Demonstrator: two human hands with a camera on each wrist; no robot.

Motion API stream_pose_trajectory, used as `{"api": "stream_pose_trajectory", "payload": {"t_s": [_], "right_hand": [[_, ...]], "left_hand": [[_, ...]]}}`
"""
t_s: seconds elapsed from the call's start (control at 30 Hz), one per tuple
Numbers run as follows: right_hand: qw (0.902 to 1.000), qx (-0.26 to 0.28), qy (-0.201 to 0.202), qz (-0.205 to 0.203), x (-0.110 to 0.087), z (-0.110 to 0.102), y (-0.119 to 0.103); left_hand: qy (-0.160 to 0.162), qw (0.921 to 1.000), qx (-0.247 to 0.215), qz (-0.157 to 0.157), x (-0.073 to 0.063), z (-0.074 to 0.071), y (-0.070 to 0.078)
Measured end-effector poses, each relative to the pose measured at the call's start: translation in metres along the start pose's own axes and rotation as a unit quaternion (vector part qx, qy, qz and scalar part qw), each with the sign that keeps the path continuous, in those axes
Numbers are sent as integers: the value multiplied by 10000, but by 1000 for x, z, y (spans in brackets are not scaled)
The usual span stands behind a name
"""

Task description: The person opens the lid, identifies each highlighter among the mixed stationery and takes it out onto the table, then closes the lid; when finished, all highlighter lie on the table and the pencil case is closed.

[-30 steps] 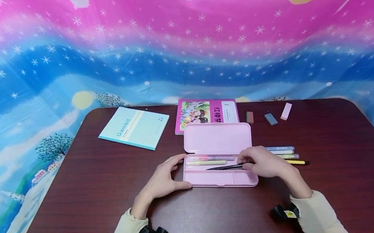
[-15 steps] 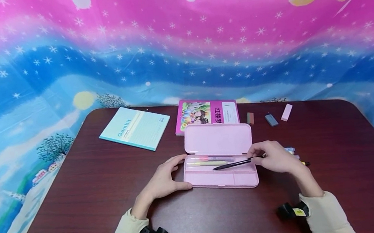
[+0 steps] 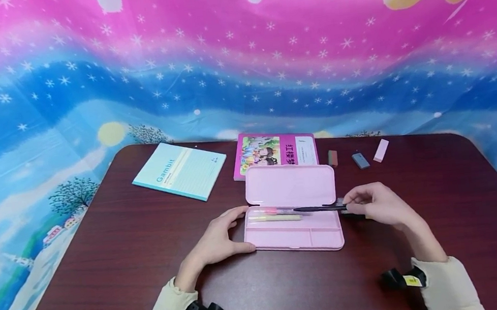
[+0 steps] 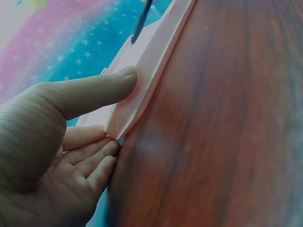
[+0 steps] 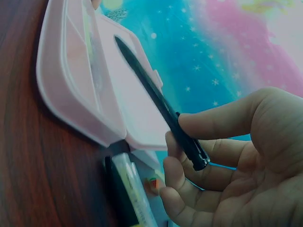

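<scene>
A pink pencil case lies with its lid raised on the table. My left hand grips its left end, thumb at the front edge and fingers behind. In the left wrist view the thumb presses the pink wall. A black pen is pinched between the thumb and fingers of my right hand. The pen is raised at the case's right end, its tip pointing left over the back compartment. A yellow-green highlighter and a pink-and-purple one lie in that compartment.
Several pens lie right of the case, mostly hidden by my right hand; a clear-barrelled pen shows in the right wrist view. Behind are a pale blue notebook, a magenta book, a brown-green eraser, a grey eraser and a pink one.
My right hand has drawn the black pen up and rightward from inside the case. My left hand keeps its place on the case.
</scene>
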State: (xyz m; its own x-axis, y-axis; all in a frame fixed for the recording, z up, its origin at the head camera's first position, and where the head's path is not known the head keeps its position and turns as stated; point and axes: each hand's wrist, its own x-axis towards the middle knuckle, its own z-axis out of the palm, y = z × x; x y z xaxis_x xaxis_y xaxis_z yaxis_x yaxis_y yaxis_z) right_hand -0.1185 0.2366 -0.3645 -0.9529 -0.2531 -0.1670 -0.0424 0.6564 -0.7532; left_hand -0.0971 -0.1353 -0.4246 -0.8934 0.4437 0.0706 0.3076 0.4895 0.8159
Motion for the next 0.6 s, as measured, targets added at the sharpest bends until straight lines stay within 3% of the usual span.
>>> {"api": "stream_pose_trajectory", "payload": {"t_s": [0.3, 0.6], "right_hand": [[9994, 305, -192, 17, -10, -13, 16], [9999, -28, 57, 155, -24, -23, 32]], "left_hand": [[6, 10000, 4, -9, 0, 0, -2], [0, 10000, 2, 7, 1, 1, -1]]}}
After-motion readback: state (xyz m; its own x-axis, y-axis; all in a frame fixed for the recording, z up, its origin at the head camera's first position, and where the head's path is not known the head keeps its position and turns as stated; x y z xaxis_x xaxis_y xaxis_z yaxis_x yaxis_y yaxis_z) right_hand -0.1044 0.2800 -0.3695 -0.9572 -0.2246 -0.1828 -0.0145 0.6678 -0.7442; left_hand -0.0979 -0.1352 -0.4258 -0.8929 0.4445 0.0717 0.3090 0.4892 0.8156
